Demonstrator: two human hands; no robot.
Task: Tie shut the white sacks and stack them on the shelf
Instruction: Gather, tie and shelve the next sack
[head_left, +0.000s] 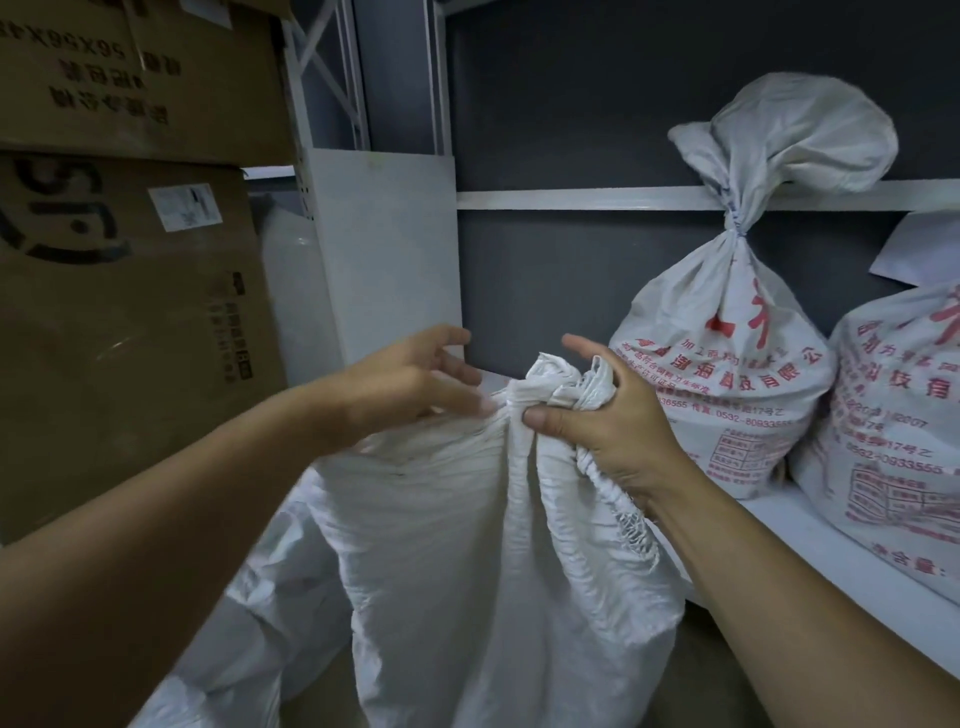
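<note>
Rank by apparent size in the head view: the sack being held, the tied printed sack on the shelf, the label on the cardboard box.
1. The held sack, though nearest the camera.
2. The tied printed sack.
3. The label, clearly smallest.

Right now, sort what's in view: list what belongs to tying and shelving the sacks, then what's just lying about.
Job: held sack, its gathered neck gripped by the right hand; left hand, open beside it; tied sack and second printed sack on the shelf.

Lying about: lower cardboard box, upper cardboard box, white panel, paper sheet.
</note>
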